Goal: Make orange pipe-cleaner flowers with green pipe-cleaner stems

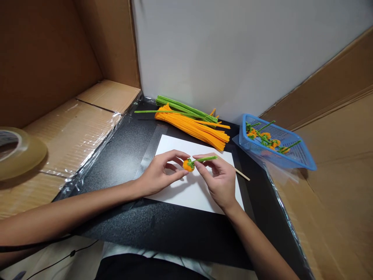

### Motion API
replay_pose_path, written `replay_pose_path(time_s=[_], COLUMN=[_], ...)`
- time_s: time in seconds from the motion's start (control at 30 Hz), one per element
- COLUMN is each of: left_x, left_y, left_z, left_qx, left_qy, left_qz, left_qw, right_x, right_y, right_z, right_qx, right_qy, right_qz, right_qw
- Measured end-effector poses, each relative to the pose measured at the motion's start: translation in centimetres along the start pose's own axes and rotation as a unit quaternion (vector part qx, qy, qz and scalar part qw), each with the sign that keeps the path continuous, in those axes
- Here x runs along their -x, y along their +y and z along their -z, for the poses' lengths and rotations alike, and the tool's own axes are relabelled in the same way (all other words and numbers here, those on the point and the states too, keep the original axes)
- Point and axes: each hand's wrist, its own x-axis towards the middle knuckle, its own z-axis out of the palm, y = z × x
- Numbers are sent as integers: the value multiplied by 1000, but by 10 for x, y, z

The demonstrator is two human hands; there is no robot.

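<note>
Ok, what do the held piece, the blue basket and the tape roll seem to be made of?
Held piece: apparently fuzzy chenille stem, matte, judging by its soft-looking orange and green strands; any wire inside is hidden.
Blue basket: probably moulded plastic, smooth, slightly shiny, with evenly perforated walls.
Tape roll: likely plastic film, smooth, given its yellowish translucence.

No lettering, label, brand, number or sign can be read anywhere here.
</note>
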Motion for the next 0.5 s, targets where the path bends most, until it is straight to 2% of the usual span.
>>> replay_pose_path(time_s=[0.07, 0.17, 0.3, 0.4, 0.5], left_x=[0, -1, -4, -5, -5], left_y=[1, -1, -4, -4, -2], left_z=[0, 0, 2, 4, 4], left_qx=[-16, 16, 81, 74, 36], left_qy=[-4, -6, 15, 41, 55], left_qz=[-12, 10, 38, 2, -36], left_qw=[1000, 1000, 996, 996, 997], right_x=[-1, -5, -8, -8, -6], right_y=[-1, 0, 2, 2, 0], right_z=[1, 4, 6, 4, -1], right_qx=[-37, -82, -70, -77, -127], right_qy=[-8, -25, -48, -65, -60], right_qz=[-26, -59, -53, -41, -70], right_qw=[999, 995, 995, 994, 988])
